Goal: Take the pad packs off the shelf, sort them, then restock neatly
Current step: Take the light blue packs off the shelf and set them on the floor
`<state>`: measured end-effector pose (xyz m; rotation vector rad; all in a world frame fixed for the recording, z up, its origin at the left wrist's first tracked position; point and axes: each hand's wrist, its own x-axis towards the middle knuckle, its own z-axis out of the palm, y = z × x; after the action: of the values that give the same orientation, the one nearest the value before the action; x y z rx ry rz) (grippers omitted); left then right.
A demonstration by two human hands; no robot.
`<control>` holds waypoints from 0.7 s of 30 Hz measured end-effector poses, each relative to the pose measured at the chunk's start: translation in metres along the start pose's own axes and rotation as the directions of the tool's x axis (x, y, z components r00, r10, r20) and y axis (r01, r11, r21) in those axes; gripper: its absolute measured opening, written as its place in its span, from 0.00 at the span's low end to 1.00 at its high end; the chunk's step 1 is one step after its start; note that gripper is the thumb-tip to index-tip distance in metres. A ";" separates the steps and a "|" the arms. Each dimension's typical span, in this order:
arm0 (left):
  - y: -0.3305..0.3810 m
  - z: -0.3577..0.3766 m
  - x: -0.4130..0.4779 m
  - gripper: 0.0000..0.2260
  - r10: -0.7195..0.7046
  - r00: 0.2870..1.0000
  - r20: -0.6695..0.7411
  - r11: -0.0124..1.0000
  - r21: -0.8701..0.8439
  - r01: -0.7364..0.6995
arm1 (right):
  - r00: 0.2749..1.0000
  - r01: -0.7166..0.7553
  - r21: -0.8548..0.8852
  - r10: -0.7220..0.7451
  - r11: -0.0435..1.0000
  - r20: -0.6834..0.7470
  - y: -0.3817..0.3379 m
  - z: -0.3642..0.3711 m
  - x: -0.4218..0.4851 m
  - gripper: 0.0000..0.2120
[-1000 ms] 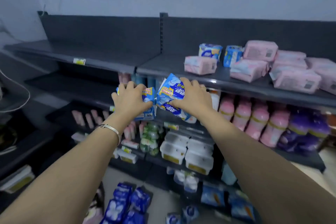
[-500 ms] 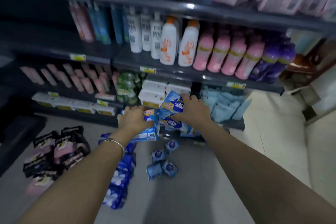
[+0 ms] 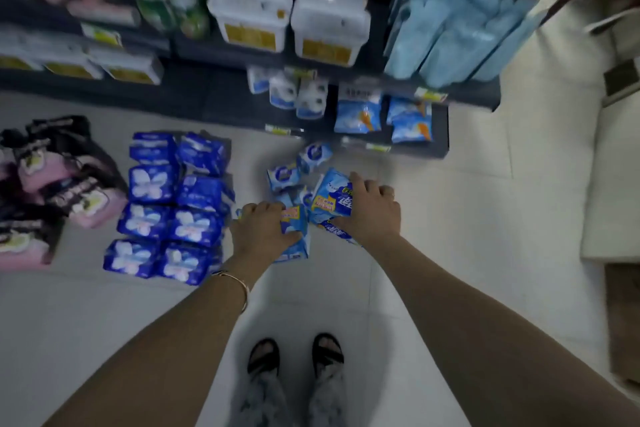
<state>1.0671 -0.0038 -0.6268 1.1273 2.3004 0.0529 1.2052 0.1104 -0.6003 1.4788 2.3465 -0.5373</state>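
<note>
My left hand grips a light blue pad pack with an orange label. My right hand grips another light blue pad pack of the same kind, with a further one under it. Both hands are low over the white floor, just above a small heap of little light blue packs. To the left, dark blue pad packs lie in two rows on the floor. Further left sits a pile of black and pink packs.
The dark shelf unit stands ahead, with white tubs, green bottles and pale blue bags on its low shelves. Blue and white packets sit on the bottom ledge. My sandalled feet stand on the tiles below.
The view has swung from the top shelf down to the floor. Both hands carried the light blue packs downward and now hold them just above the floor heap.
</note>
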 end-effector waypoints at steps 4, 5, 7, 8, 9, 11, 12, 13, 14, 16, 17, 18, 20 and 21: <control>-0.025 0.099 0.034 0.25 -0.044 0.999 0.027 0.999 0.022 0.043 | 0.998 0.004 -0.033 -0.003 0.999 0.057 0.024 0.098 0.036 0.42; -0.032 0.121 0.043 0.25 -0.053 0.998 0.026 0.998 0.031 0.052 | 0.998 0.003 -0.038 0.000 0.999 0.069 0.028 0.120 0.045 0.42; -0.045 0.160 0.061 0.25 -0.076 0.997 0.025 0.997 0.011 0.076 | 0.996 0.001 -0.039 0.002 0.999 0.093 0.035 0.163 0.063 0.41; -0.051 0.179 0.071 0.25 -0.088 0.996 0.026 0.996 -0.007 0.088 | 0.995 0.003 -0.039 0.001 0.999 0.103 0.038 0.184 0.072 0.41; -0.058 0.197 0.080 0.24 -0.098 0.995 0.028 0.995 -0.024 0.099 | 0.994 0.009 -0.042 -0.005 0.999 0.112 0.041 0.205 0.080 0.41; -0.072 0.233 0.100 0.24 -0.112 0.993 0.025 0.993 -0.034 0.113 | 0.991 0.029 -0.051 -0.022 0.998 0.129 0.047 0.248 0.097 0.41; -0.079 0.250 0.110 0.23 -0.120 0.993 0.020 0.992 -0.032 0.120 | 0.990 0.040 -0.055 -0.032 0.998 0.137 0.050 0.268 0.106 0.41; -0.086 0.267 0.121 0.23 -0.130 0.991 0.014 0.991 -0.036 0.131 | 0.988 0.050 -0.056 -0.041 0.997 0.146 0.052 0.288 0.115 0.41; -0.093 0.283 0.131 0.23 -0.142 0.990 0.008 0.989 -0.045 0.143 | 0.987 0.058 -0.055 -0.049 0.997 0.155 0.054 0.307 0.124 0.42; -0.103 0.312 0.155 0.23 -0.149 0.989 -0.010 0.987 -0.059 0.149 | 0.985 0.065 -0.040 -0.058 0.997 0.161 0.057 0.341 0.144 0.44; -0.107 0.325 0.168 0.24 -0.141 0.990 -0.024 0.989 -0.058 0.139 | 0.987 0.068 -0.031 -0.062 0.997 0.150 0.057 0.357 0.155 0.45; -0.111 0.336 0.181 0.25 -0.130 0.991 -0.044 0.990 -0.054 0.128 | 0.989 0.074 -0.026 -0.070 0.997 0.131 0.057 0.372 0.167 0.45; -0.119 0.357 0.205 0.26 -0.114 0.990 -0.089 0.993 -0.048 0.110 | 0.992 0.093 -0.026 -0.090 0.995 0.087 0.056 0.400 0.190 0.45; -0.122 0.366 0.215 0.26 -0.106 0.988 -0.108 0.994 -0.048 0.102 | 0.992 0.103 -0.030 -0.101 0.994 0.077 0.056 0.412 0.200 0.45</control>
<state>1.0627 0.0003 -1.0686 1.0041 2.4408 0.1263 1.1990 0.0962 -1.0612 1.3067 2.3702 -0.5663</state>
